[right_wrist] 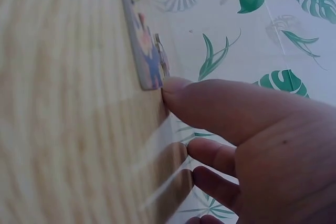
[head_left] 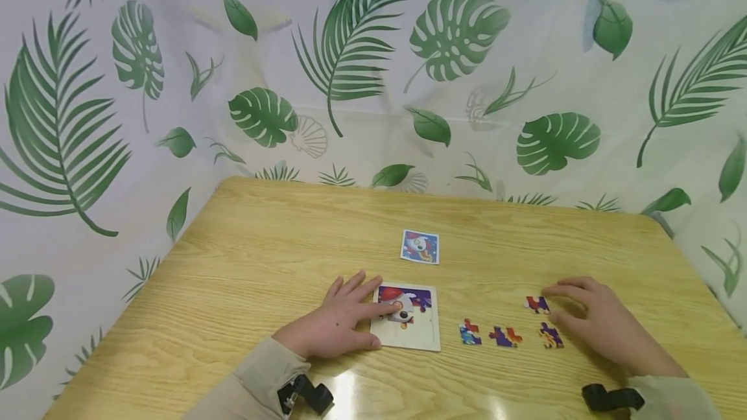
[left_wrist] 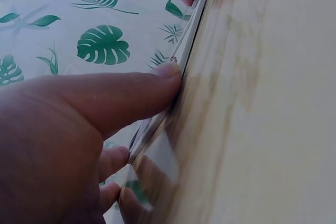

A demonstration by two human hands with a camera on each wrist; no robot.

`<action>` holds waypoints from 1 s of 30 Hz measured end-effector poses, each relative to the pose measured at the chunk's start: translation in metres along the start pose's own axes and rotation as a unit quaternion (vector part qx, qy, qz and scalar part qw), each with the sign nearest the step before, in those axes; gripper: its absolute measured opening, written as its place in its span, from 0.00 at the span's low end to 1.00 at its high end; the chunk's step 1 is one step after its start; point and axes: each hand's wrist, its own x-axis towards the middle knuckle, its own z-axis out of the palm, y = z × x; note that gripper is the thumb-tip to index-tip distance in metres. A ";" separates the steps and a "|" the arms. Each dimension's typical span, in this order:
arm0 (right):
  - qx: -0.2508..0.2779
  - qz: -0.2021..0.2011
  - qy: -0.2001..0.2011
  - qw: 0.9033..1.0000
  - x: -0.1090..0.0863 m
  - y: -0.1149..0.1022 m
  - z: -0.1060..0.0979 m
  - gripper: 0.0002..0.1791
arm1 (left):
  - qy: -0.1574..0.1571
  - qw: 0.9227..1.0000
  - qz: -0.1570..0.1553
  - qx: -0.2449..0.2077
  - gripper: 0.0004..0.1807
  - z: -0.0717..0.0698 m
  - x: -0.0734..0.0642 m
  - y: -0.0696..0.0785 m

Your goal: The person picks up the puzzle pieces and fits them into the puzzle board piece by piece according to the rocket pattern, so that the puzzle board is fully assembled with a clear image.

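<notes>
A square puzzle board (head_left: pixel 417 336) with a pale frame lies on the table, its upper part filled with a red, white and purple picture. My left hand (head_left: pixel 344 319) rests on its left side, fingers spread, index finger across the picture and thumb at the lower left corner. To the right, my right hand (head_left: pixel 595 319) is beside a red and purple jigsaw piece (head_left: pixel 537 304), thumb and index finger apart near its right edge. Just below lies an orange and purple piece (head_left: pixel 550 336), seen large and edge-on in the right wrist view (right_wrist: pixel 144 51).
Two more loose pieces, one blue and red (head_left: pixel 469 332) and one purple and orange (head_left: pixel 505 336), lie between the board and my right hand. A small picture card (head_left: pixel 419 247) of a rocket lies behind the board. A leaf-patterned curtain (head_left: pixel 373 102) borders the wooden table (head_left: pixel 292 232).
</notes>
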 end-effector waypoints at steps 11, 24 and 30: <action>-0.011 -0.020 0.014 1.000 0.002 -0.001 0.004 0.19 | 0.009 1.000 -0.017 -0.001 0.42 -0.001 0.001 0.001; -0.021 -0.006 0.012 1.000 0.002 -0.001 0.005 0.19 | 0.003 1.000 -0.019 0.005 0.42 -0.001 0.003 0.002; -0.021 -0.014 0.021 0.999 0.003 -0.003 0.004 0.16 | 0.003 1.000 -0.021 0.002 0.41 -0.002 0.003 0.003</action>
